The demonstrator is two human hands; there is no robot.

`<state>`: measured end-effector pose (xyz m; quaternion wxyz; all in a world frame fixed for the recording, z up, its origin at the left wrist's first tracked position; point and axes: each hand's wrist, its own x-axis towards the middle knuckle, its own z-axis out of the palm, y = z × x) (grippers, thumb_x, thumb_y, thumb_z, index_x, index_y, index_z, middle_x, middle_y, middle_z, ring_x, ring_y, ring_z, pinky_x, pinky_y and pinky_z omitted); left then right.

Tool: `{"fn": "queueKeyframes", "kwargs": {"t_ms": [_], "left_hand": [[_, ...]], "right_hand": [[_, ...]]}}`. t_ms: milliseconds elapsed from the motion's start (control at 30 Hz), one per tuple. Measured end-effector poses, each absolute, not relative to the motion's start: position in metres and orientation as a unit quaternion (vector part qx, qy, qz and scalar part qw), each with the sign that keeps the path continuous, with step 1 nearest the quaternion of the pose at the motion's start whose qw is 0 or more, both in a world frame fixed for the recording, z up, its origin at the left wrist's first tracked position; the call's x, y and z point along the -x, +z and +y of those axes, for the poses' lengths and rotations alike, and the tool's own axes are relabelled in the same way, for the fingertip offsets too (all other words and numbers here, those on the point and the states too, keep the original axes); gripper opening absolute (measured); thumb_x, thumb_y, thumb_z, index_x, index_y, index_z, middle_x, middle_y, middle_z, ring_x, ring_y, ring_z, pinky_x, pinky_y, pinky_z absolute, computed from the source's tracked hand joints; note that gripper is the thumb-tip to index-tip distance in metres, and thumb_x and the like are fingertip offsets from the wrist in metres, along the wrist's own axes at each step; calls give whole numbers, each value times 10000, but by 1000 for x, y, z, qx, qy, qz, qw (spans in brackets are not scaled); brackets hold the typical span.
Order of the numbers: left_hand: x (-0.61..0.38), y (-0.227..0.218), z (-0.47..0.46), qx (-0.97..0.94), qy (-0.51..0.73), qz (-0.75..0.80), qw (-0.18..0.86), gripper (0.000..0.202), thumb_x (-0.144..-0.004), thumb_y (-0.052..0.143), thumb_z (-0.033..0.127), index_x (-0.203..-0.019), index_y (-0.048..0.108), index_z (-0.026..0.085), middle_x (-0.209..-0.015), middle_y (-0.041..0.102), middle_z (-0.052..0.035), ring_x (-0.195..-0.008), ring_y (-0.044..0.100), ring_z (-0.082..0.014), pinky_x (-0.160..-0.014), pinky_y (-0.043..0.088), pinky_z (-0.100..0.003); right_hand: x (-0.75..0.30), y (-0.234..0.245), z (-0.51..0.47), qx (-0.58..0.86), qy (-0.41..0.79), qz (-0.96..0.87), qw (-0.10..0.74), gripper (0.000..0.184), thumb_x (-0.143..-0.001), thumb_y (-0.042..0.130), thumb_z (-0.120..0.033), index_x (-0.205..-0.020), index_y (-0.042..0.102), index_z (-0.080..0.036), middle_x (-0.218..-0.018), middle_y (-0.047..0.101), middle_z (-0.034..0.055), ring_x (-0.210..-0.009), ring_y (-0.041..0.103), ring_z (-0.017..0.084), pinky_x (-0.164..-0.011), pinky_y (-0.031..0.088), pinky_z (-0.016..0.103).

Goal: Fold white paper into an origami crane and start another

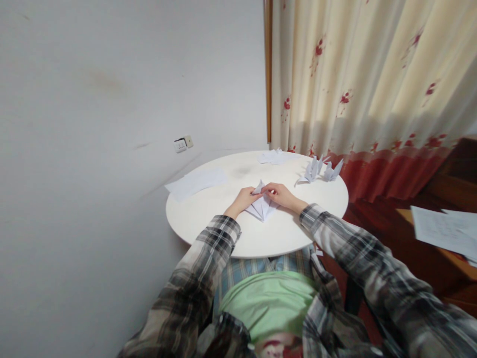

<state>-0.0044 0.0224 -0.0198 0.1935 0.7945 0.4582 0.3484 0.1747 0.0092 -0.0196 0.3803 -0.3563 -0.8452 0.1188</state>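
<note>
A partly folded sheet of white paper (263, 208) lies on the round table, creased into a diamond with one corner pointing at me. Its far flap is lifted and stands up between my hands. My left hand (245, 198) closes on the flap's left side, thumb and fingers together. From the right, my right hand (279, 194) pinches the same paper near the base of the flap, fingers curled. Parts of the folds are covered by my fingers.
Folded paper cranes (313, 169) stand at the right of the white table (208, 219). White sheets (197, 183) lie at the left, and more paper pieces (272, 158) at the far edge. A wall is close on the left; written papers (439, 226) rest on furniture at right.
</note>
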Motion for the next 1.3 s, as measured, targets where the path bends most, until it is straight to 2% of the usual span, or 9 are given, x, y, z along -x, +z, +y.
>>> {"fn": "queueKeyframes", "kwargs": {"t_ms": [233,467,900,1300], "left_hand": [[4,-19,21,-785,350,463,217,298,-673,580,416,-629,585,122,-581,530,18,-581,457,-115,-525,335,-223],[4,-20,22,-792,342,459,213,316,-678,570,431,-666,608,118,-603,558,6,-600,475,-127,-544,351,-230],[5,-20,22,-796,336,459,206,299,-689,566,409,-663,604,113,-593,540,11,-577,464,-121,-532,337,-228],[6,-22,24,-797,337,457,208,288,-691,566,387,-705,621,105,-641,580,-9,-612,498,-134,-566,368,-235]], "right_hand": [[-173,-19,6,370,132,-829,398,281,-743,495,-122,-1014,568,-147,-880,625,30,-679,534,95,-677,425,216],[-173,-20,7,357,125,-837,395,299,-723,502,-102,-1007,580,-152,-974,605,57,-815,542,121,-702,431,224],[-173,-21,8,351,119,-843,390,280,-737,515,-120,-1004,592,-154,-980,591,63,-816,543,120,-698,438,222],[-174,-22,8,330,125,-844,403,294,-750,507,-142,-1031,593,-158,-1000,583,71,-839,542,131,-691,448,232]]}}
